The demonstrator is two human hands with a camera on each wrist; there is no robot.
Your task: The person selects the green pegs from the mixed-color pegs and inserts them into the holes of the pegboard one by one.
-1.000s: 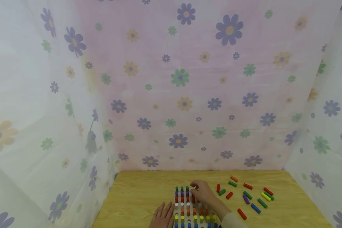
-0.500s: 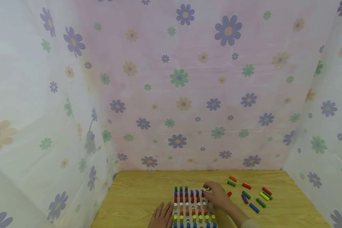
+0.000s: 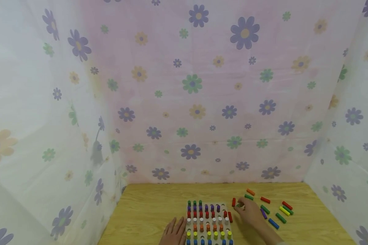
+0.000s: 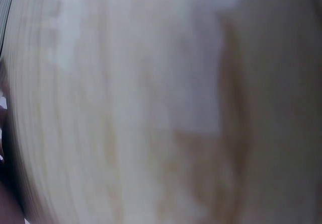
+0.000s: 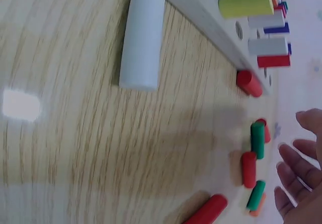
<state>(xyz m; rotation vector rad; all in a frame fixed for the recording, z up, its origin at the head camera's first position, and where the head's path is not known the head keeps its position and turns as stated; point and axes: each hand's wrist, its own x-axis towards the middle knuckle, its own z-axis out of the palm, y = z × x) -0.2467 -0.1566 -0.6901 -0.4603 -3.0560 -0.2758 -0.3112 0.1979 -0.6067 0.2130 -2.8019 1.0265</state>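
- The pegboard (image 5: 206,18) sits on the table (image 3: 150,200); its upright pegs number three green, six purple, six red, six white, five orange, six yellow; blue is cut off at the frame's edge.
- Right hand (image 3: 248,213): fingers parted, gripping nothing, near a green peg (image 5: 257,140) lying right of the board.
- Left hand (image 3: 174,233): fingers straight, flat beside the board's left edge, gripping nothing.
- Loose pegs include one white (image 5: 142,38), one blue (image 3: 273,223), one yellow (image 3: 284,211), one purple (image 3: 263,213).
- A red peg (image 3: 230,216) lies right by the board.
- The right hand hides some loose pegs from the head view.
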